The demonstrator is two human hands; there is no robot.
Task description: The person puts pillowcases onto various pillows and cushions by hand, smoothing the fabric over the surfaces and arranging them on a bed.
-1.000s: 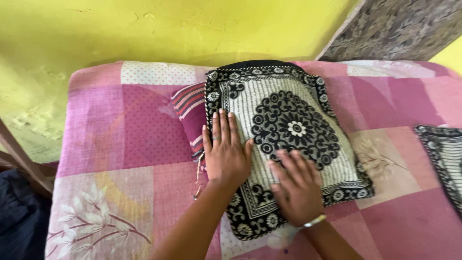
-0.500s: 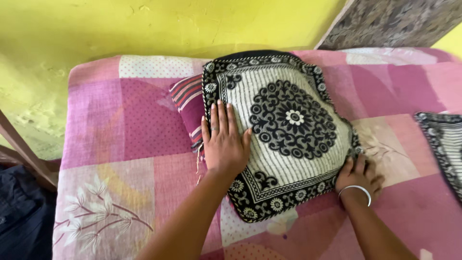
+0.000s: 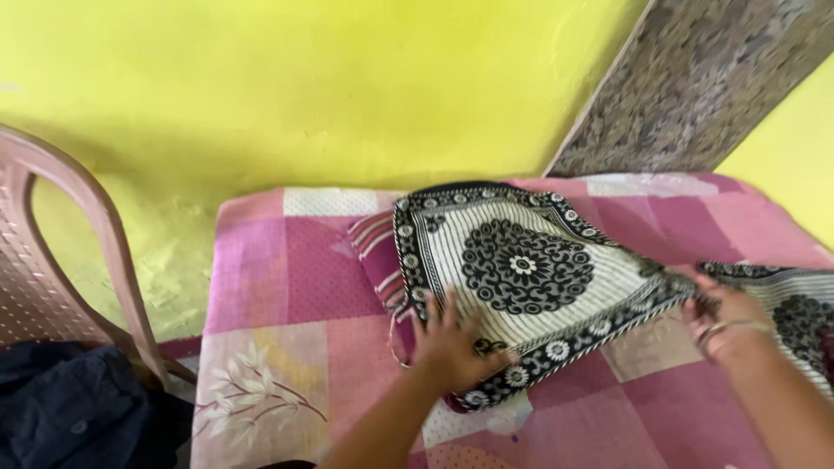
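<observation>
A black-and-cream patterned cushion cover [image 3: 521,269] lies over a pink striped cushion [image 3: 378,252] on a bed with a pink patchwork sheet [image 3: 278,287]. My left hand [image 3: 452,347] presses flat on the cover's near left corner, fingers spread. My right hand [image 3: 721,317], with a metal bangle on the wrist, grips the cover's right corner and lifts it off the bed. A second black-and-cream cover [image 3: 804,321] lies just right of that hand, partly hidden by my arm.
A yellow wall [image 3: 304,87] runs behind the bed. A brown plastic chair [image 3: 61,260] stands at the left with dark cloth [image 3: 78,417] under it. A mottled grey slab [image 3: 695,78] leans in the upper right corner.
My right hand went from the cover's middle to its right corner, gripped it and raised it. My left hand slid down toward the near corner. The view tilted up and left.
</observation>
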